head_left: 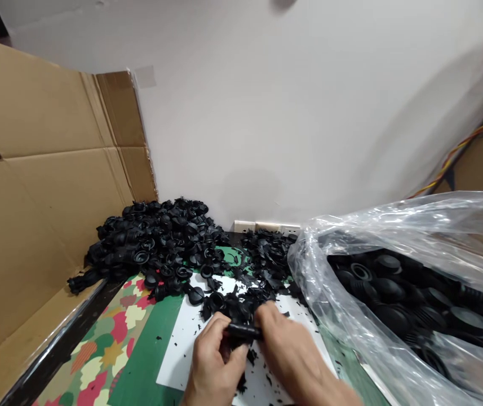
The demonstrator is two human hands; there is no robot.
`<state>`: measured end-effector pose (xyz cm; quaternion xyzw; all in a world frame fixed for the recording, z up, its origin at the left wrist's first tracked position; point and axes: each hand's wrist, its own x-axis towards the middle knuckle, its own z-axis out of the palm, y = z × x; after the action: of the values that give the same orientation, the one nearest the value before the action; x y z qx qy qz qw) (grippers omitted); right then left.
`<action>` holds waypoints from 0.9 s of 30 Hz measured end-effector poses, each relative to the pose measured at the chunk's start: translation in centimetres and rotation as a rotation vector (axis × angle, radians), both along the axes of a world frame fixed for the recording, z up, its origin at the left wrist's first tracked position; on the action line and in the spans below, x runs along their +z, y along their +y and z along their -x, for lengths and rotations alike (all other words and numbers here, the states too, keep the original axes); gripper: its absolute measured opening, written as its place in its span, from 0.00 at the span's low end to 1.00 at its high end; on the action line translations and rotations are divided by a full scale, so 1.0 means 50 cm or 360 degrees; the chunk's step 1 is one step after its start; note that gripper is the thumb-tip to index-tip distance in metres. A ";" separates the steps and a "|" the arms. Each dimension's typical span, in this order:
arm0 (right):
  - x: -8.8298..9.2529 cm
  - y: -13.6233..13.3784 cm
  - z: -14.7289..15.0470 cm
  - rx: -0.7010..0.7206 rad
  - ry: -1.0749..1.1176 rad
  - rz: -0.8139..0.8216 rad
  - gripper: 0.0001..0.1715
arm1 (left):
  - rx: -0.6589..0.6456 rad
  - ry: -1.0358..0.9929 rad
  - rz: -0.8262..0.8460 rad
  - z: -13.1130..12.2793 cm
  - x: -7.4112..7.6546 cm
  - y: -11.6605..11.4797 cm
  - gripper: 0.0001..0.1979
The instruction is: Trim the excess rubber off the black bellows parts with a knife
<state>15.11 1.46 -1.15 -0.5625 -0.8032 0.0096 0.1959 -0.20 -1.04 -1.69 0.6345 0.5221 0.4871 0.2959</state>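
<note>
In the lower middle, my left hand (213, 361) is closed, its thumb and index finger pinching a black rubber part that is mostly hidden by the fingers. A short black rod-like piece (244, 331) spans the gap between the two hands. My right hand (287, 347), slightly blurred, is closed around the other end of that rod. Whether the rod is a tool or belongs to the rubber part, I cannot tell. Right behind the fingers lie several loose black rubber parts (228, 306), on a white sheet (177, 361) sprinkled with black scraps.
A big heap of ribbed black rubber parts (169, 231) rests at the back left against cardboard (47, 146). Thin black trimmings (269, 251) are piled at the back, before wall sockets (266, 226). On the right, a clear plastic bag (315, 270) holds more black parts.
</note>
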 end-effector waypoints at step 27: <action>0.089 -0.019 0.032 0.0182 0.0071 0.0420 0.12 | -0.0107 0.0580 -0.0160 0.004 0.001 0.002 0.08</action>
<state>13.53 0.49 3.28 -0.5364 -0.8211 0.1388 0.1371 -0.38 -0.94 -1.63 0.7432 0.5207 0.3794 0.1804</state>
